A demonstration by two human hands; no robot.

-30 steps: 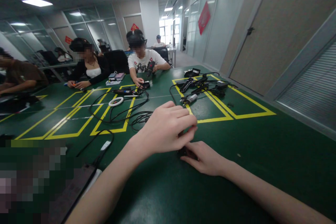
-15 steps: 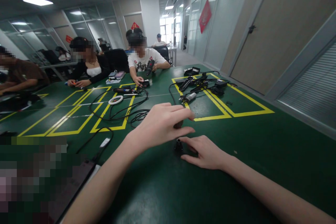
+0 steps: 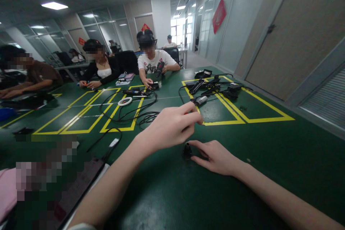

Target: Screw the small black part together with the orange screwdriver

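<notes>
A small black part point(image 3: 187, 150) stands upright on the green table point(image 3: 269, 158) in front of me. My right hand point(image 3: 215, 156) rests on the table to its right, fingertips closed against the part's base. My left hand point(image 3: 172, 126) hovers just above and behind the part, its thumb and fingers pinched together; what is in the pinch, if anything, is hidden.
Yellow tape boxes point(image 3: 242, 118) mark the table. Black cables point(image 3: 129, 115) and a white ring point(image 3: 125, 101) lie at centre left, black tools and a silver cylinder point(image 3: 202, 100) at the far right box. Several people point(image 3: 152, 61) sit across the table. A dark flat device point(image 3: 81, 183) lies at lower left.
My left hand lifted off the black part and rose a little, fingers still pinched. The part now shows beside my right hand's fingertips. The view swung slightly left.
</notes>
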